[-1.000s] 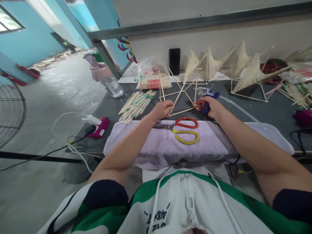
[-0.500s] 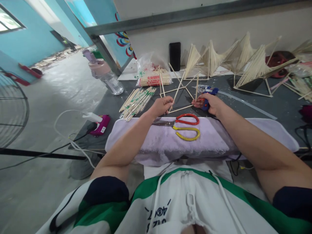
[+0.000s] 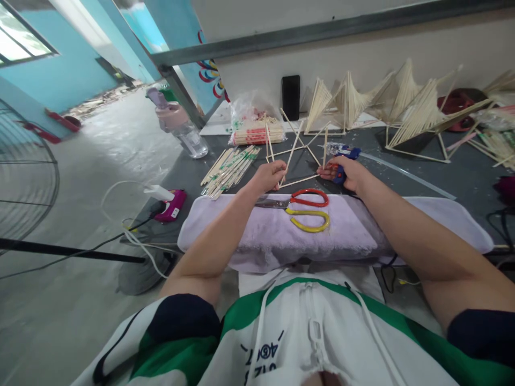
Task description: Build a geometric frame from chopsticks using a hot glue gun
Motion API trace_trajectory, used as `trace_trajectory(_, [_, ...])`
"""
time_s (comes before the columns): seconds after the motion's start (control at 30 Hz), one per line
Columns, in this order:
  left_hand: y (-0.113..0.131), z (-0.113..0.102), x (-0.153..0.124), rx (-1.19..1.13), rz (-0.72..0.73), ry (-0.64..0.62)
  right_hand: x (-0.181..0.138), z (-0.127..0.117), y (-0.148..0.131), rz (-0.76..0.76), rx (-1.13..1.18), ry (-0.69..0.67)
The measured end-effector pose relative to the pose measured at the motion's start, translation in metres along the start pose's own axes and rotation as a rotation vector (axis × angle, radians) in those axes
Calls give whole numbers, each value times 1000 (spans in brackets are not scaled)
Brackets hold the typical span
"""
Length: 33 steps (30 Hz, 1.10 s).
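My left hand [image 3: 272, 176] pinches the near corner of a small frame of wooden sticks [image 3: 298, 151] that stands on the dark table. My right hand [image 3: 349, 173] grips a blue glue gun [image 3: 343, 159], its tip at the frame's right corner where an upright stick meets a flat one. Both forearms rest on a lilac towel [image 3: 354, 236] at the table's front edge. Scissors with a red and a yellow handle [image 3: 308, 210] lie on the towel between my arms.
Loose chopsticks [image 3: 229, 165] lie left of the frame, a bag of them [image 3: 254, 126] behind. Finished stick fans [image 3: 406, 110] line the wall by a black phone [image 3: 290, 97]. A pink-lidded bottle [image 3: 181, 129] stands at the table's left; a pink plug strip [image 3: 169, 204] with cables hangs below.
Only the view has shifted slightly. Both hands stay on the stick frame and glue gun in the same spots.
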<state>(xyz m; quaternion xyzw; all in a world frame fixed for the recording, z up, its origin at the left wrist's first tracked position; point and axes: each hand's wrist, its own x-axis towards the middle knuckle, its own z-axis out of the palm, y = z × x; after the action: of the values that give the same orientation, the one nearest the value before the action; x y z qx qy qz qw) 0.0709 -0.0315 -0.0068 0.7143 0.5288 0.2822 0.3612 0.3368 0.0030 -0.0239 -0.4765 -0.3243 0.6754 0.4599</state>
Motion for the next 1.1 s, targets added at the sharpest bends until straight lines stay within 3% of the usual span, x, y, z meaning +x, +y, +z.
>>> trace_trajectory(0.37, [-11,2,7,184,85,38,-3,1,0,-19,5,-22])
trace_trajectory(1.1, [3,-3,-3,230,147,-3,-2,-2,1,-43,1,-10])
